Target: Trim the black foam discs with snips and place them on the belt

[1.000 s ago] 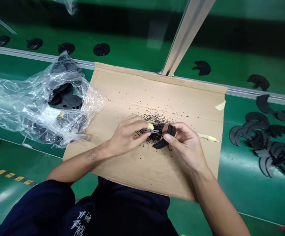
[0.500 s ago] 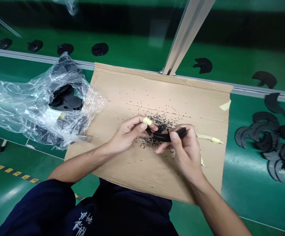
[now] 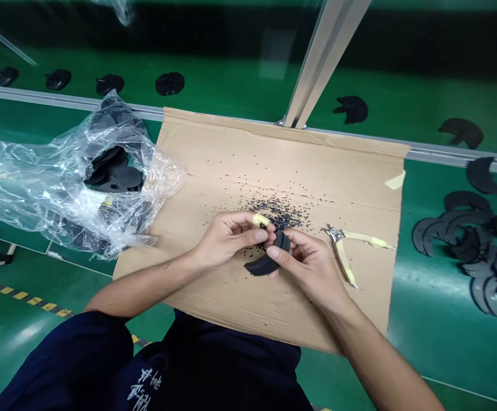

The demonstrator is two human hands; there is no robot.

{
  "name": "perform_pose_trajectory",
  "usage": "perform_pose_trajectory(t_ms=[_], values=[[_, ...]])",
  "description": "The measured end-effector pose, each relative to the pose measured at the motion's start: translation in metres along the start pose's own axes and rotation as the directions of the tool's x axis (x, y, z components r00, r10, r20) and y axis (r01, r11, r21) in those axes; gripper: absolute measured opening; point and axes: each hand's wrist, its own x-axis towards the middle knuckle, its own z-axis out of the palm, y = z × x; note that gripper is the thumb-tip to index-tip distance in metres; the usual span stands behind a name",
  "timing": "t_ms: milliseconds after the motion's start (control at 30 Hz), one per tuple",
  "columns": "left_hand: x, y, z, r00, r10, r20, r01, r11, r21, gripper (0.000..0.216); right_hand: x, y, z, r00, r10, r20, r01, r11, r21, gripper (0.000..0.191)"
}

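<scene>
A curved black crescent-shaped part [image 3: 262, 266] is gripped between the thumb and fingers of my right hand [image 3: 310, 265], its tapered end pointing left. My left hand [image 3: 233, 235], with yellow tape around one finger, is closed in a pinch right beside the part's upper end. Whatever is in that pinch is too small and covered to make out. Under and beyond both hands, many tiny black bits [image 3: 283, 212] lie scattered over a cardboard sheet [image 3: 231, 302]. Just right of my right hand, cutting pliers [image 3: 336, 233] with yellow-wrapped handles rest on the cardboard, jaws facing left.
To the left, a clear plastic bag [image 3: 38, 182] holds flat black pieces [image 3: 126, 178]. More crescent-shaped parts [image 3: 462, 225] are heaped on the green table [image 3: 419, 337] at the right. A metal post [image 3: 316, 68] rises behind the cardboard, with several black parts [image 3: 170, 84] near the back rail.
My right hand has moved left and turned the black part so its tapered end points left. The pliers now show fully. My left hand has shifted slightly right and down.
</scene>
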Motion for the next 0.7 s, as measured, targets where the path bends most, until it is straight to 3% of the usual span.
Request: perform_pose_trajectory(t_ms=[100,300,400,500,700], values=[[0.0,0.002,-0.001,0.999,0.025,-0.029,-0.023,0.998,0.059,0.037,-0.003,-0.001,-0.001,0.997,-0.051,-0.063,0.047,0.997,-0.054,0.028],[-0.001,0.005,-0.003,0.998,0.061,0.023,-0.065,0.967,0.245,0.037,-0.006,-0.004,-0.008,0.985,-0.135,-0.103,0.121,0.984,-0.133,0.026],[-0.002,0.007,-0.003,0.986,0.142,0.083,-0.164,0.898,0.408,0.032,-0.006,-0.004,-0.011,0.979,-0.168,-0.118,0.147,0.974,-0.172,0.03],[-0.003,0.01,-0.003,0.975,0.148,0.163,-0.214,0.809,0.548,0.023,-0.006,-0.003,-0.013,0.975,-0.188,-0.115,0.16,0.962,-0.221,0.031],[-0.007,0.015,-0.003,0.938,0.159,0.307,-0.331,0.673,0.662,0.018,-0.003,0.003,-0.018,0.968,-0.236,-0.082,0.193,0.914,-0.356,0.03]])
